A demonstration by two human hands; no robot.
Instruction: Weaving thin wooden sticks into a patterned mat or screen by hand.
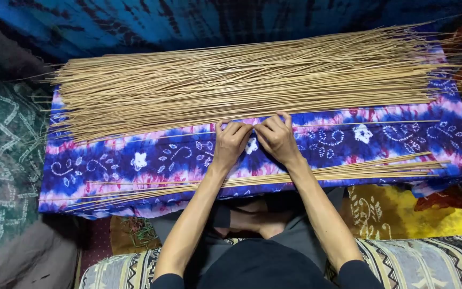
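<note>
A large pile of thin tan sticks (241, 75) lies across the far half of a low surface covered in a blue, purple and pink patterned cloth (135, 160). My left hand (231, 142) and my right hand (276, 136) meet at the middle of the cloth, fingers pinched on one single thin stick (348, 124) that runs left to right just below the pile. A smaller bundle of sticks (348, 171) lies along the near edge, passing under both forearms.
A blue tie-dye cloth (161, 21) hangs behind the pile. A green patterned fabric (1, 134) lies at the left, a yellow patterned one (402, 214) at the right. A striped woven cushion (429, 262) sits near my crossed legs.
</note>
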